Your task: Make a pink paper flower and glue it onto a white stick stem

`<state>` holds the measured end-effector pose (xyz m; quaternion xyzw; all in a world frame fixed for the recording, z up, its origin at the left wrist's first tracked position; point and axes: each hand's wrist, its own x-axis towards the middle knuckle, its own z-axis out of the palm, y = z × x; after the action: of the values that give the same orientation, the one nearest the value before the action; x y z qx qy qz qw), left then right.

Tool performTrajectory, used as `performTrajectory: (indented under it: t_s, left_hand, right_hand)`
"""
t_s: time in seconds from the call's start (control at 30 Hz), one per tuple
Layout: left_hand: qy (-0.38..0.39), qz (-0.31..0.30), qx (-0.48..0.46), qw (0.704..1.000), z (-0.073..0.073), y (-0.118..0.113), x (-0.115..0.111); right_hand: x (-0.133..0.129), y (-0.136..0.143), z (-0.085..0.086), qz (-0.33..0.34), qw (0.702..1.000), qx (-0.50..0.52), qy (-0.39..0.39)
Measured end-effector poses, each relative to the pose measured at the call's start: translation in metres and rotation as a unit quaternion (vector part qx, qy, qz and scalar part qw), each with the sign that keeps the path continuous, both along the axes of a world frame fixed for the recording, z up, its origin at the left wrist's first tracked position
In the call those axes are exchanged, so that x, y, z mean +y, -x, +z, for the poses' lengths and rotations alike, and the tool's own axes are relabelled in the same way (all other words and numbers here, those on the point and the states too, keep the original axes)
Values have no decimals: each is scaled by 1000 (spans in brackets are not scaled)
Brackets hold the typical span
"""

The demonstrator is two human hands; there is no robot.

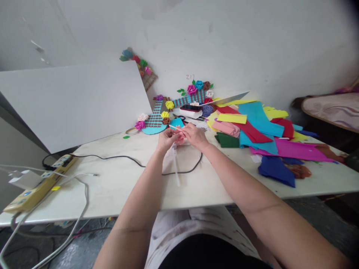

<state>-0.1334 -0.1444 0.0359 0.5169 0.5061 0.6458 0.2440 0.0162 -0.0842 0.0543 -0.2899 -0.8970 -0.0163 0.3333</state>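
Note:
My left hand [166, 139] and my right hand [195, 135] meet above the middle of the white table, fingers closed in a pinch. Between them is a piece of pink crepe paper [181, 140], with a thin pale stick [175, 127] lying across it at the fingertips. Which fingers grip the stick I cannot tell. Just below the hands a translucent white glue stick [176, 168] extends toward me; its far end is hidden. Close behind the hands lie a turquoise paper piece [176, 122] and dark-handled scissors [179, 117].
Folded coloured crepe paper [259, 117] is heaped at the right. Flower-decorated guitar crafts [155, 116] lean at the back, beside a phone on a white box [190, 111]. A yellow power strip [42, 183] sits at the left, and a black cable [123, 156] crosses the table.

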Motion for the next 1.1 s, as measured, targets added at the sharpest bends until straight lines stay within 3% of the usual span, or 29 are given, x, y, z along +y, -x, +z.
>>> performTrajectory:
  t_s: [0.53, 0.9, 1.1]
  left_hand:
    - [32, -36, -67, 997, 13, -10, -9]
    - [55, -72, -61, 994, 10, -7, -9]
    - [39, -48, -36, 997, 4, -4, -1]
  right_hand:
    - [-3, 0, 1, -9, 1000, -23, -2]
    - [-2, 1, -1, 4, 1000, -29, -6]
    - [-2, 1, 0, 8, 1000, -27, 0]
